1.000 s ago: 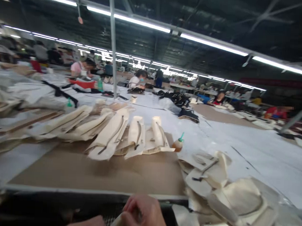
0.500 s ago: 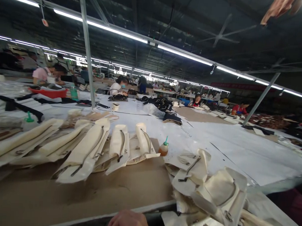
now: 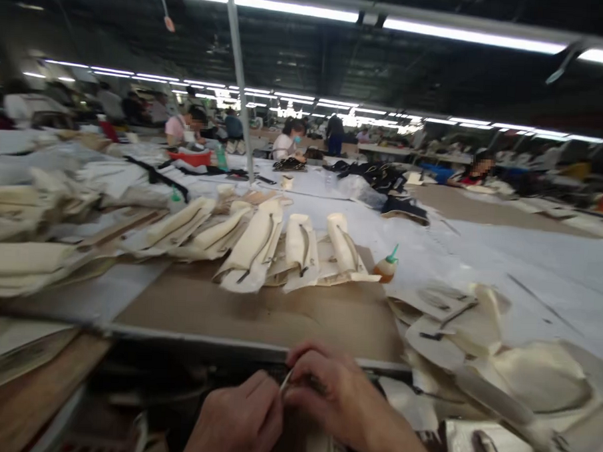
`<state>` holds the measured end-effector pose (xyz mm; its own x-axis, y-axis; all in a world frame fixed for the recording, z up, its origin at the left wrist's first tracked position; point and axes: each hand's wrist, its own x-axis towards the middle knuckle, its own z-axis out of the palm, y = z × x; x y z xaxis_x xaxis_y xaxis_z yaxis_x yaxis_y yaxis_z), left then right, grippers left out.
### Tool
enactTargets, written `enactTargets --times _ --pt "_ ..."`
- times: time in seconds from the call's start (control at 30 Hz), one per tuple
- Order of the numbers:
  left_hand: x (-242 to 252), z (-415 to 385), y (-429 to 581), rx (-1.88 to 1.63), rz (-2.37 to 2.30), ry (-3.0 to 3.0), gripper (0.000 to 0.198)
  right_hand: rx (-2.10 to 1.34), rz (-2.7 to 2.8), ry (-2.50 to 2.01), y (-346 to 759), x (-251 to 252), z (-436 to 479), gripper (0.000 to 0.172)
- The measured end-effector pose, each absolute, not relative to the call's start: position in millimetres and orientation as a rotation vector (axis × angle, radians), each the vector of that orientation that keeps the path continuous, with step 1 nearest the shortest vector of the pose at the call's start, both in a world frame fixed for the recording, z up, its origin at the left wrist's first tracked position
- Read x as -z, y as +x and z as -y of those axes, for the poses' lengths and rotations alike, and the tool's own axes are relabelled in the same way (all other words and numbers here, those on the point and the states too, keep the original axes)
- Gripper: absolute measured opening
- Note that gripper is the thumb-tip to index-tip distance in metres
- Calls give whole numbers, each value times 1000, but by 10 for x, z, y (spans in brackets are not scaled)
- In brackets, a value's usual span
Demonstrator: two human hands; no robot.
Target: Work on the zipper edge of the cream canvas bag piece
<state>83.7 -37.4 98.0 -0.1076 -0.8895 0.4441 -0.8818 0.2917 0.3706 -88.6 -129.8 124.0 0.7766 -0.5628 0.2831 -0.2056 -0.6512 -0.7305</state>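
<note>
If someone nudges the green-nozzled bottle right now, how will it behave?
The bottle may resist tipping somewhat, since the amber liquid sits low in it. Its rounded body suggests it could roll if knocked over. The slim green nozzle looks like a poor place to lift it by.

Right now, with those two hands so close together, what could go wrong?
The bottle of amber liquid stands close to a cream piece, so a bump might spill some on it. The loose heap overlaps untidily and could slide. The left hand and right hand meet around a thin pale piece, which might slip.
</note>
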Motion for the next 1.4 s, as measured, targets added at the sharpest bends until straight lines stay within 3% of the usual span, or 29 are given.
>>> enactTargets --times 0.13,0.43,0.73,1.17,1.4 --pt "-1095 321 779 -84 2042 1687 29 428 -637 -2371 -1015 -1303 1330 20" --pt "-1129 297 812 6 2016 1765 23 334 -658 -2606 -904 -1328 1315 11" --pt "-1150 303 858 53 1945 1754 24 706 -695 -2119 -804 -1055 1253 13" --pt "-1125 301 859 161 1884 1707 24 719 -794 -1876 -753 -1005 1231 11" --pt "-1223 287 877 439 1781 1778 20 658 -833 -1465 -714 -1098 1258 35"
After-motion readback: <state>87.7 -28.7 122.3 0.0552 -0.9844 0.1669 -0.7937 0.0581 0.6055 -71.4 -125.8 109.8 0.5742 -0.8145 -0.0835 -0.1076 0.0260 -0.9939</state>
